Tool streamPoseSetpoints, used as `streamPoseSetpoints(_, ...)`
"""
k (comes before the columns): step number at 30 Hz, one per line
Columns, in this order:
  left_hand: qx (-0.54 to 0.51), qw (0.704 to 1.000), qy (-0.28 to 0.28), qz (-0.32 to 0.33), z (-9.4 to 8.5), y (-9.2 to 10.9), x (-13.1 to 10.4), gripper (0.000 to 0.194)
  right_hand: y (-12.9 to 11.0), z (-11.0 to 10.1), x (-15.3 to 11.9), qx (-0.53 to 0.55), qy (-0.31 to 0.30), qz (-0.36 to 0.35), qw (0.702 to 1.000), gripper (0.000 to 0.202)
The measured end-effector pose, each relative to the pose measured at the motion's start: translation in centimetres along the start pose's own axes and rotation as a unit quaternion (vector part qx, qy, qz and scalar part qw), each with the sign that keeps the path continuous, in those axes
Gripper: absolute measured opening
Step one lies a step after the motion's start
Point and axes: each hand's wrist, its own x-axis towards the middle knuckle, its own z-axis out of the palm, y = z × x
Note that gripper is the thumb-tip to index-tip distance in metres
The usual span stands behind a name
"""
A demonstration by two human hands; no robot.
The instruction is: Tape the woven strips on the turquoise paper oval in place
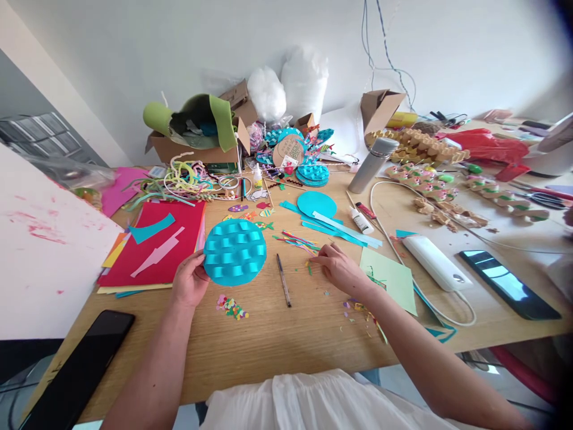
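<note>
My left hand [193, 279] pinches the left edge of a round blue paper disc [235, 252] with rows of raised, wavy paper strips on it. The disc is held up over the table, facing me. Over to the right, my right hand [338, 267] reaches down to the tabletop, index finger extended beside small green and yellow paper scraps [309, 269]. Just beyond its fingers lies a bunch of thin coloured paper strips [295, 240]. Between my hands rests a pen [283, 280]. Nearer me is a small pile of coloured paper dots [231, 307].
Behind lie a plain blue disc [317, 205], blue strips [344, 227], a glue bottle [360, 220] and paper fish [238, 208]. Red paper sheets [152, 251] and a black phone [80, 370] are at left. A grey flask [373, 165], white glue gun-like device [436, 263] and another phone [509, 284] stand or lie right.
</note>
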Motion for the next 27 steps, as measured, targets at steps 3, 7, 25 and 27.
streamPoseSetpoints(3, 0.004, 1.000, -0.009, 0.003, -0.1, -0.1, 0.1, 0.010, -0.6, -0.1, -0.2, 0.003, 0.005, -0.005, 1.000, 0.044)
streamPoseSetpoints(7, 0.000, 1.000, 0.003, 0.000, -0.2, -0.1, 0.2, 0.010, -2.1, -0.1, -0.2, 0.003, 0.002, -0.025, 1.000, 0.046)
streamPoseSetpoints(25, 0.006, 1.000, -0.023, -0.003, 0.0, -0.2, 0.1, 0.016, -8.9, -0.3, 0.4, 0.002, -0.068, 0.053, 0.996, 0.027)
streamPoseSetpoints(27, 0.020, 0.999, -0.030, 0.000, 0.0, -0.3, 0.0, 0.018, -10.7, 0.3, 1.2, -0.009, -0.119, 0.097, 0.988, 0.030)
